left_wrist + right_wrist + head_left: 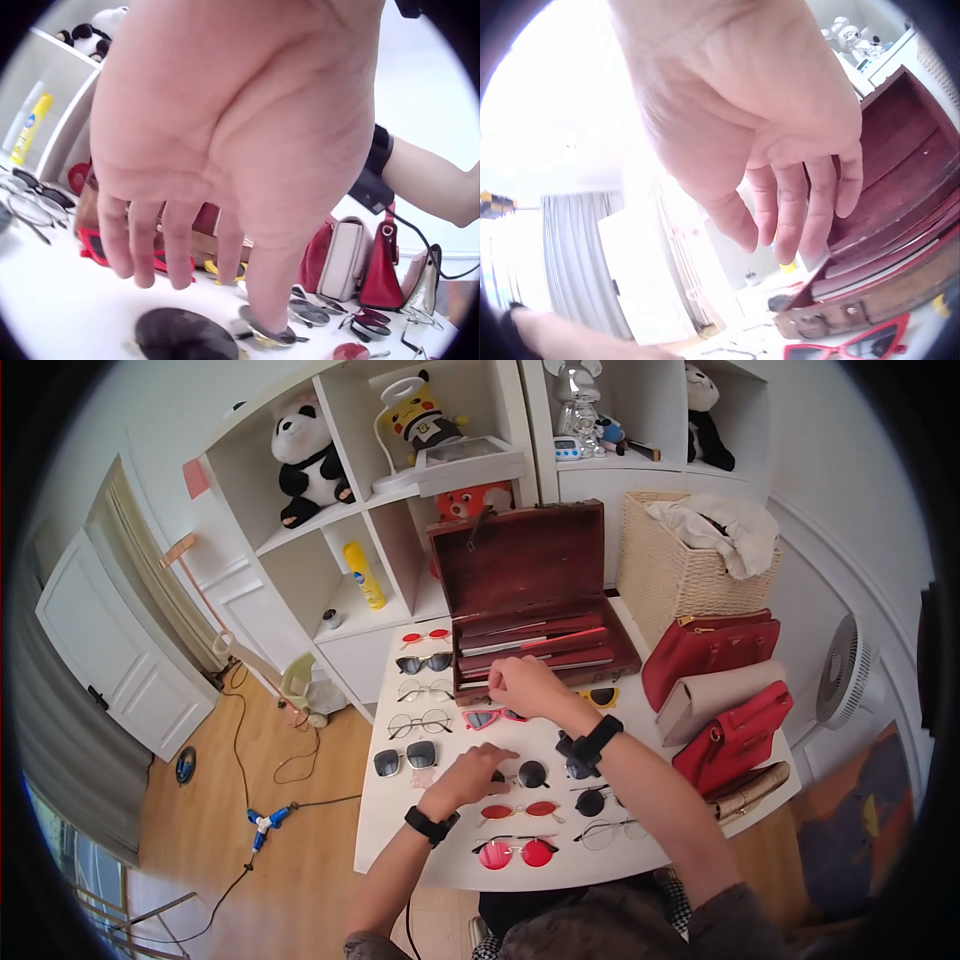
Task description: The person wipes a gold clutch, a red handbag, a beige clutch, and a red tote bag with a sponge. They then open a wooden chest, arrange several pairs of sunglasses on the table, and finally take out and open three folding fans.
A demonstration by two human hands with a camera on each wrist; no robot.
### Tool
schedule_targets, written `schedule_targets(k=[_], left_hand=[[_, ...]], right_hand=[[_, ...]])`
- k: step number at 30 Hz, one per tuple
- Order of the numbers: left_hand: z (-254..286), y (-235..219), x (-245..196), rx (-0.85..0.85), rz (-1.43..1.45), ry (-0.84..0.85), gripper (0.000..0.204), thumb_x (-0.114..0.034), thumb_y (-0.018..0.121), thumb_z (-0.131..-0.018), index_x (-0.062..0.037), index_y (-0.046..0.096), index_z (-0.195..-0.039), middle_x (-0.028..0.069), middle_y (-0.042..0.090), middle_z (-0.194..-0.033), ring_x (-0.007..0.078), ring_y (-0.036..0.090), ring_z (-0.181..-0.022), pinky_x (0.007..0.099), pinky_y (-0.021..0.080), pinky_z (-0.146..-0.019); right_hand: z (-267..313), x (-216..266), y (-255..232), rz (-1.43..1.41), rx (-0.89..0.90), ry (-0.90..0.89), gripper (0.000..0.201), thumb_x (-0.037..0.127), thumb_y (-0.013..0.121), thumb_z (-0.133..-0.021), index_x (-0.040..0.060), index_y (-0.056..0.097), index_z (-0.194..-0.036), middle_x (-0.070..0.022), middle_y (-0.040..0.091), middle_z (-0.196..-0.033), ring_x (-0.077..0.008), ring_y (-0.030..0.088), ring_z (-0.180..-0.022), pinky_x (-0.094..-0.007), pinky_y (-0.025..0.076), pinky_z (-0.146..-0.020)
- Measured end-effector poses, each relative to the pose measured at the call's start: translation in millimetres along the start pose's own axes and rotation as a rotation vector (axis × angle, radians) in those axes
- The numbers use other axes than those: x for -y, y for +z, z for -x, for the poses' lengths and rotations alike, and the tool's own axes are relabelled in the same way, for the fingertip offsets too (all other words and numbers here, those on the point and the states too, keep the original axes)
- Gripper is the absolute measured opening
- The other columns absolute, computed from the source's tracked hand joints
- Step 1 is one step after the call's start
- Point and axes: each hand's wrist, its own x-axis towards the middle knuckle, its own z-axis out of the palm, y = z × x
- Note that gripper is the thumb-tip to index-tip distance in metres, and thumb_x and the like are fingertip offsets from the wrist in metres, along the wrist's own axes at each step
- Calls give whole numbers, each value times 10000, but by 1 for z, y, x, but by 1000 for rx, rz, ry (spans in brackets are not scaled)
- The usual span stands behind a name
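My left hand [468,775] hovers low over the tabletop at a pair of round dark sunglasses [532,774]. In the left wrist view its fingers hang loosely, and the thumb overlaps a dark round lens [262,326]. My right hand [530,685] is over the front edge of an open dark red case [520,565], fingers relaxed and holding nothing in the right wrist view. Below it lie red cat-eye sunglasses [482,719], partly hidden by the hand. Red oval sunglasses [520,812] and round pink-lensed ones [515,852] lie nearer the body.
More eyewear lines the white table's [400,830] left side, including square dark sunglasses [405,758]. Yellow sunglasses [602,698] lie before the case. Several handbags, one red [735,735], stand at right, with a wicker basket [650,565] behind. Shelves [360,530] hold plush toys.
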Motion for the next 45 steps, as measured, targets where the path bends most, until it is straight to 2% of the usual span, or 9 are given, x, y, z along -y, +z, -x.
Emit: schedule_targets(k=[5, 7, 11, 15, 28, 33, 35, 39, 45], left_hand=[[-7, 16, 3, 51, -150, -46, 548, -144, 772, -743, -213, 620, -1265, 141, 608, -1178, 358, 583, -1124, 473, 491, -937], [-5, 16, 9, 68, -126, -79, 508, -129, 736, -769, -225, 623, -1255, 131, 600, -1181, 349, 585, -1117, 491, 493, -923], [13, 13, 8, -31, -193, -90, 452, -79, 711, -780, -193, 654, -1214, 154, 636, -1103, 354, 612, -1049, 429, 512, -906], [42, 8, 13, -60, -206, -130, 430, -74, 698, -784, -179, 662, -1200, 151, 646, -1087, 345, 618, -1046, 421, 513, -902], [145, -28, 68, -195, -192, -386, 440, -43, 728, -762, -136, 665, -1188, 132, 661, -1105, 331, 618, -1047, 426, 505, -915], [154, -46, 80, -172, -77, -424, 461, -65, 736, -789, -128, 634, -1234, 153, 622, -1161, 344, 594, -1083, 409, 491, -948], [150, -52, 86, -443, -30, -310, 522, -94, 760, -778, -138, 600, -1273, 175, 583, -1214, 363, 577, -1109, 427, 480, -958], [137, -52, 111, -486, -115, -411, 617, -133, 774, -791, -154, 542, -1362, 231, 522, -1281, 384, 547, -1165, 429, 476, -979], [121, -61, 126, -297, 19, -540, 599, -92, 771, -773, -159, 583, -1337, 235, 584, -1227, 386, 563, -1167, 420, 475, -987]], right_hand=[[46, 32, -25, -277, -133, 88, 161, 174, 670, -820, 35, 689, -898, -167, 722, -841, -314, 706, -824, -406, 549, -793], [68, 34, -31, -229, -151, 66, 175, 158, 676, -855, 12, 676, -951, -110, 726, -864, -206, 707, -798, -333, 550, -746], [112, 47, -39, -251, -257, 44, 161, 154, 678, -861, 11, 663, -934, -109, 718, -851, -225, 709, -812, -326, 539, -727], [156, 33, -30, 12, -287, 70, 128, 124, 680, -852, 59, 649, -958, -69, 695, -879, -244, 634, -920, -397, 397, -940], [248, -37, -3, 616, 79, 117, 395, 113, 792, -671, 58, 662, -1040, -109, 619, -989, -299, 534, -1036, -424, 356, -968], [260, -57, 7, 622, 124, 125, 370, 106, 785, -660, 65, 664, -1008, -99, 622, -967, -291, 546, -1015, -426, 358, -963], [262, -61, 10, 603, 140, 141, 343, 110, 779, -664, 70, 668, -986, -95, 625, -955, -290, 552, -1003, -427, 360, -961], [265, -66, 10, 576, 130, 74, 196, 154, 754, -711, 91, 679, -881, -83, 622, -909, -289, 564, -969, -431, 364, -955], [266, -59, 2, 430, 174, 79, 125, 183, 729, -765, 98, 662, -827, -66, 609, -834, -271, 580, -910, -428, 376, -937]])
